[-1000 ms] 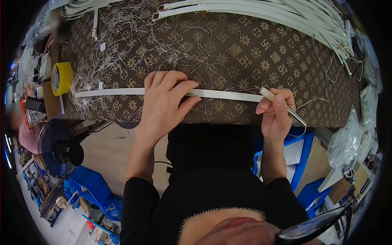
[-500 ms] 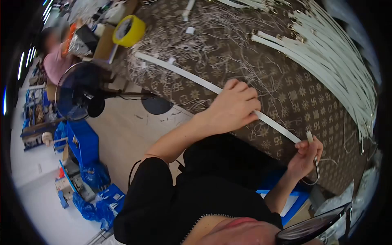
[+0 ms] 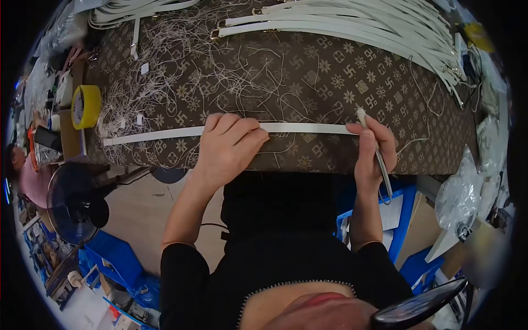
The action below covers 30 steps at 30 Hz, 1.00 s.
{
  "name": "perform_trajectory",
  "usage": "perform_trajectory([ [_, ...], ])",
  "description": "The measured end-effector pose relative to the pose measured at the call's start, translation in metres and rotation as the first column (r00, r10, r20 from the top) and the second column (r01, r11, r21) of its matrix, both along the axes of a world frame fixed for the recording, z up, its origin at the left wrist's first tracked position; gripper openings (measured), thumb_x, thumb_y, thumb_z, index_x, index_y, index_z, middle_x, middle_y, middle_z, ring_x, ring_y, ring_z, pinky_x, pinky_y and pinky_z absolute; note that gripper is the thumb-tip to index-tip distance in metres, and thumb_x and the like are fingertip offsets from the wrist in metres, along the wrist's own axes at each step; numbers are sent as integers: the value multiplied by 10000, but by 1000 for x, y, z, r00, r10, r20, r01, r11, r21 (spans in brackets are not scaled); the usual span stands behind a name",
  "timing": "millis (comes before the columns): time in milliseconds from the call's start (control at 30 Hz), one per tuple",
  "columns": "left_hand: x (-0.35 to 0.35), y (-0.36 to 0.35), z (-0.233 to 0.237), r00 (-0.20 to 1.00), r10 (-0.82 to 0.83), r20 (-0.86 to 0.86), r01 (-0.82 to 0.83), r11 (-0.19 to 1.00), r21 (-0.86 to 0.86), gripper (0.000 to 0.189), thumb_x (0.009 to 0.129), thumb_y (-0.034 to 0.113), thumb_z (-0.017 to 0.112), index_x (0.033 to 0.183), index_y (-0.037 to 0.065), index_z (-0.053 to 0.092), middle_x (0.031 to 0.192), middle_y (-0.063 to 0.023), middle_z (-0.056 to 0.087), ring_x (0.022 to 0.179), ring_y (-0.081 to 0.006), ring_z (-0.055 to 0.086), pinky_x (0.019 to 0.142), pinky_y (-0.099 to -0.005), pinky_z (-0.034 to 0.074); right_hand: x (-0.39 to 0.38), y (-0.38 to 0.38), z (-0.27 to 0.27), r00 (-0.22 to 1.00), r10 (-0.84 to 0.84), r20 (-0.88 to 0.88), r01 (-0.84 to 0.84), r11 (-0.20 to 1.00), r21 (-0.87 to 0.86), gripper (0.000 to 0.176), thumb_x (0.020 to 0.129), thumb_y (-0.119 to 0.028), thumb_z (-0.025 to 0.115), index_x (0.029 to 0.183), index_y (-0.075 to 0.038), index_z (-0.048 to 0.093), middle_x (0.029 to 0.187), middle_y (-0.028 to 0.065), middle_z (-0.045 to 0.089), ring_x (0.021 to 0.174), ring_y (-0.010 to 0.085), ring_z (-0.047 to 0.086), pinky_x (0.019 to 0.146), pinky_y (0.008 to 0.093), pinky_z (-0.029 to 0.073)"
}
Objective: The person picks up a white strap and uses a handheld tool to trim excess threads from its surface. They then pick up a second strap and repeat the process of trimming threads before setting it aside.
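Observation:
A narrow white strap [image 3: 308, 127] lies across the patterned brown cloth in front of me, running left to right. My left hand [image 3: 228, 146] rests over its middle, with bent fingers closed on the strap. At the strap's right end is my right hand [image 3: 375, 148], its index finger touching or very near that end. The same hand grips a slim metal tool [image 3: 383, 169] with a pale tip that sticks up above the fingers; its exact kind I cannot make out. Loose pale threads [image 3: 242, 82] are strewn just beyond my left hand.
Many white straps with metal buckles [image 3: 352, 27] lie in a bundle along the far side. A roll of yellow tape [image 3: 86, 106] stands at the left edge. A fan [image 3: 77, 203] is at the lower left, near a person in pink [image 3: 34, 184]. Plastic bags [image 3: 461, 192] hang at right.
My view has turned, so the strap now runs nearly level instead of slanting. Both hands keep their places on the strap, and the tool stays in my right hand.

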<state>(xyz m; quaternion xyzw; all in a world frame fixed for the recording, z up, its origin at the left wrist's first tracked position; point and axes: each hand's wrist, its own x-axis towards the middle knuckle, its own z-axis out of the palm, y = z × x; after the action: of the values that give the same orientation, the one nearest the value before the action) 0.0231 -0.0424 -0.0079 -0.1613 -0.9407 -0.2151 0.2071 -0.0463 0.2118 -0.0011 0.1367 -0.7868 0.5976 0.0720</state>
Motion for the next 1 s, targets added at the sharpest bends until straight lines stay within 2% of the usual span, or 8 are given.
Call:
perform_trajectory([
  [67,3,0,3,998,-3,66,0,999,44,187,686,127,742,847,127,647,858,9,575,786,-180,542,723,-328,389,1,2,-5,997,67,-40,-62,991,118,221,958,-120,514,1110,35,555,876,123,693,836,126,624,789,256,473],
  [200,-5,4,12,975,24,219,-53,991,127,250,671,185,786,879,122,662,876,-4,589,802,-194,551,741,-331,366,1,2,-8,998,32,53,-33,999,10,196,945,-110,550,1094,15,572,865,122,703,820,109,614,806,244,455],
  [333,-32,36,22,966,-19,257,-23,987,160,280,671,234,789,896,127,662,868,-4,573,812,-195,540,756,-334,360,0,3,-6,993,21,116,-11,996,-85,207,952,-126,540,1096,21,568,868,120,702,823,111,617,807,247,459],
  [633,-46,58,13,972,-123,200,114,992,55,216,712,153,752,904,114,660,787,10,540,759,-182,526,699,-317,359,-1,5,-8,989,30,147,-15,994,-105,218,954,-130,534,1107,24,558,861,113,699,841,124,633,817,254,468],
  [733,-38,53,7,976,-117,185,101,991,93,189,713,100,744,875,99,647,775,4,573,718,-182,538,669,-309,365,0,5,-10,986,28,162,-6,991,-134,214,955,-125,529,1107,22,558,853,106,699,837,126,635,814,249,468],
  [800,-36,47,6,971,-88,222,28,965,262,155,721,56,725,837,86,626,789,-15,612,689,-191,554,651,-313,373,-1,7,-12,994,50,98,-38,991,-126,228,953,-140,534,1114,21,557,863,111,688,815,126,633,791,248,476],
  [933,-34,43,6,962,-76,264,-7,953,303,154,726,38,702,819,92,591,774,-20,609,688,-203,566,654,-331,385,6,8,-8,990,97,98,-73,972,-224,266,947,-160,548,1139,24,550,869,113,668,782,125,626,746,253,487],
  [1000,-34,42,4,959,-93,269,-1,943,332,147,753,35,690,851,83,591,806,-35,633,701,-215,571,653,-328,385,13,8,0,950,216,226,-160,957,-241,312,948,-208,551,1156,25,547,872,108,651,762,124,617,708,260,493],
])
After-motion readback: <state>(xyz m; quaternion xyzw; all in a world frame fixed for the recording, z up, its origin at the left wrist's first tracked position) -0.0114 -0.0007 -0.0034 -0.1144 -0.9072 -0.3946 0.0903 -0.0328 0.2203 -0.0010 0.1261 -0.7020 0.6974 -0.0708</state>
